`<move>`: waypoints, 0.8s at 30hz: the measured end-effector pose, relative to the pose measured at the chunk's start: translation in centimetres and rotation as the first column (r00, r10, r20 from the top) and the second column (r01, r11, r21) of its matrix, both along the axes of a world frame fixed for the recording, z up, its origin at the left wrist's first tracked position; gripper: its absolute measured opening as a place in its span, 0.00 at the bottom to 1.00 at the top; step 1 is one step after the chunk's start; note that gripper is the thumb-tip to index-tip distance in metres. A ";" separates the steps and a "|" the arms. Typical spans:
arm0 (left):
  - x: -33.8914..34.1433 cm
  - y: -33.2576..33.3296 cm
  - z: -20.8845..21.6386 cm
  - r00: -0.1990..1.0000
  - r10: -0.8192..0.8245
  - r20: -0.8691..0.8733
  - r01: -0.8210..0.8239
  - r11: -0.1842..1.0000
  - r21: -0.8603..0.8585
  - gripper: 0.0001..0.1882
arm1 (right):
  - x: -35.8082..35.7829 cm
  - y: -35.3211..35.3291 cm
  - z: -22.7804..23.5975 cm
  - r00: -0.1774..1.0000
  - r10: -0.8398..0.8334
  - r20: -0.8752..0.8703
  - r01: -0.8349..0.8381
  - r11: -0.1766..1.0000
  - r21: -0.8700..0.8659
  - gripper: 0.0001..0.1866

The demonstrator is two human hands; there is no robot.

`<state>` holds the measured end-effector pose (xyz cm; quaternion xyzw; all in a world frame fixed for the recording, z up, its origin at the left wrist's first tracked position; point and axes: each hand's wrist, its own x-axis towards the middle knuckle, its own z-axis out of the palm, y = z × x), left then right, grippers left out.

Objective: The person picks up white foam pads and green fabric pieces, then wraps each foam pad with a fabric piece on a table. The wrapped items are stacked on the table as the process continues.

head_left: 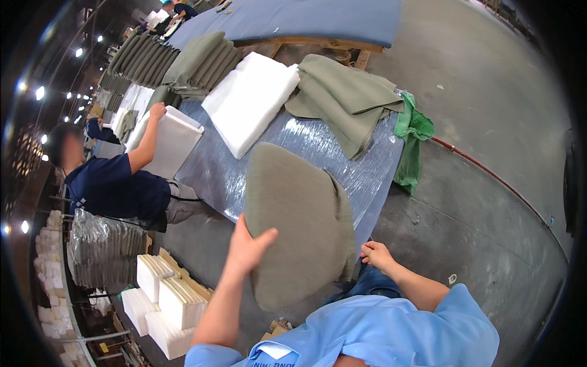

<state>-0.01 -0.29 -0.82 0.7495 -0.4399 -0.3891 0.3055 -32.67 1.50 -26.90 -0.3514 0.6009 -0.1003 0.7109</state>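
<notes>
A thick olive-green cushion (pixel 296 226) is tilted up in front of me at the near edge of the table. My left hand (pixel 247 244) grips its left side, with the thumb lying over the cover and the fingers out of sight behind it. Close by the cushion's lower right edge, my right hand (pixel 377 254) is closed in a pinch. Whatever it pinches is too small to make out. Beyond the cushion, a white foam slab (pixel 251 101) and loose olive-green fabric covers (pixel 342 98) lie on the plastic-wrapped blue table (pixel 299 137).
A co-worker (pixel 119 180) at the left handles a white sheet (pixel 168 144). Stacked olive cushions (pixel 202 61) stand at the far left. White foam blocks (pixel 168 300) sit on the floor at my left. A green plastic bag (pixel 413 144) hangs off the table's right edge, near a red hose (pixel 489 171).
</notes>
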 end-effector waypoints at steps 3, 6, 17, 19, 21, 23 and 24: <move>2.7 1.0 2.8 0.950 0.137 -0.280 -0.114 0.989 0.095 0.33 | 2.7 4.2 0.9 0.999 0.005 0.032 -0.009 0.994 0.105 0.21; 2.0 4.3 4.3 0.969 0.056 -0.240 -0.083 0.991 -0.106 0.33 | 5.0 5.7 2.2 0.996 0.012 0.086 -0.019 0.997 0.080 0.23; -1.2 18.6 5.6 0.996 -0.062 -0.063 0.000 0.716 -0.698 0.39 | 11.2 -10.0 18.2 0.709 -0.443 0.549 0.653 0.707 -0.272 0.51; -0.3 21.5 1.9 0.998 -0.039 0.048 0.062 0.647 -0.760 0.42 | 14.0 -10.6 21.5 0.579 -0.441 0.685 0.675 0.731 -0.100 0.52; -2.3 22.0 -0.6 0.996 -0.089 0.017 0.071 0.655 -0.752 0.42 | 12.4 -12.5 20.8 0.418 -0.338 0.843 0.693 0.719 -0.055 0.49; -3.7 22.2 -2.2 0.994 -0.107 0.033 0.095 0.650 -0.754 0.42 | 12.5 -12.8 19.2 0.326 -0.268 0.907 0.681 0.732 -0.028 0.48; -4.0 22.0 -2.4 0.993 -0.097 0.070 0.116 0.644 -0.756 0.42 | 13.0 -12.7 18.5 0.312 -0.258 0.915 0.681 0.732 -0.026 0.47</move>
